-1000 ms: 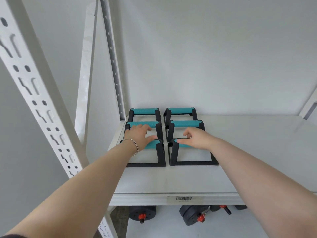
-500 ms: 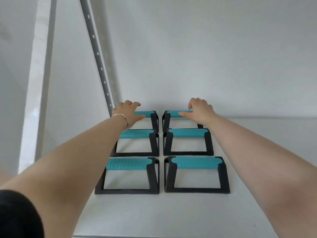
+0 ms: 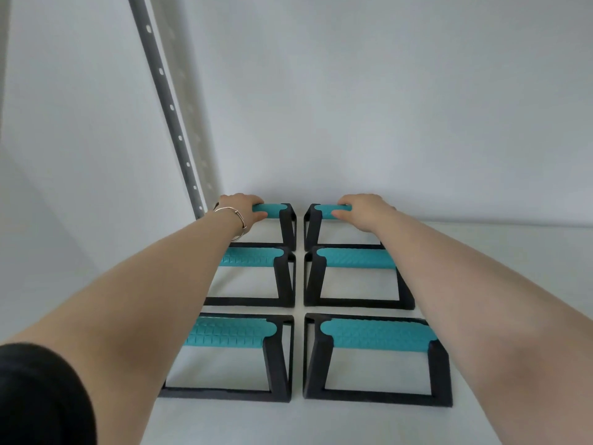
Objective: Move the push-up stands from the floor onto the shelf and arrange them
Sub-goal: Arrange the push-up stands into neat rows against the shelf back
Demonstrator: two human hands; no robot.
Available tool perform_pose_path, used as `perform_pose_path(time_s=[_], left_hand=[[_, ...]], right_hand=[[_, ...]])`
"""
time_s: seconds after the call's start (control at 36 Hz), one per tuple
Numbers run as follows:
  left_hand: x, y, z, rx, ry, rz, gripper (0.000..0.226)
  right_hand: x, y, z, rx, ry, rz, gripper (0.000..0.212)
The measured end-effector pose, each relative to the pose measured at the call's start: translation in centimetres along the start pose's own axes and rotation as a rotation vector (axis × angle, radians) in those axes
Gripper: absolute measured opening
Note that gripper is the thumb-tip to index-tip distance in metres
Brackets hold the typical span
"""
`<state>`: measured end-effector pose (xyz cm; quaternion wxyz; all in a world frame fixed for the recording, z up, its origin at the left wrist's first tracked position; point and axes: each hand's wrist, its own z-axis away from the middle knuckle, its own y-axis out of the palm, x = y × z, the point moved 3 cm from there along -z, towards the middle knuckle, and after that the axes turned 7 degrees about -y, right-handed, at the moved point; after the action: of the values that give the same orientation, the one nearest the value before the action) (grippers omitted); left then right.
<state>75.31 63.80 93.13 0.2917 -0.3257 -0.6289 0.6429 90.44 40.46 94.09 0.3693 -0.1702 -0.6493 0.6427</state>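
Note:
Several black push-up stands with teal grips stand on the white shelf [image 3: 321,425] in two columns of three. My left hand [image 3: 242,208] is wrapped around the teal grip of the back left stand [image 3: 276,209], next to the wall. My right hand [image 3: 364,208] is closed on the grip of the back right stand [image 3: 327,209]. The middle left stand [image 3: 253,256] and middle right stand [image 3: 353,257] sit just in front. The front left stand [image 3: 231,335] and front right stand [image 3: 375,337] are nearest me. My forearms cover the outer ends of the stands.
A grey perforated shelf upright [image 3: 167,101] rises at the back left, close to my left hand. The white wall [image 3: 385,107] closes the back of the shelf. Bare shelf surface stretches to the right of the stands.
Both hands have moved from the front and middle grips to the back pair and closed around those grips. The camera has come closer and lower over the shelf.

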Motion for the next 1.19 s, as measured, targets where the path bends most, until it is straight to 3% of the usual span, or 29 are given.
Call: perform_pose_path(time_s=[1.19], left_hand=[[-0.07,-0.35,0.11,0.0,0.014,0.051,0.035]], right_hand=[[-0.59,0.16,-0.39,0.008,-0.028,-0.059,0.049]])
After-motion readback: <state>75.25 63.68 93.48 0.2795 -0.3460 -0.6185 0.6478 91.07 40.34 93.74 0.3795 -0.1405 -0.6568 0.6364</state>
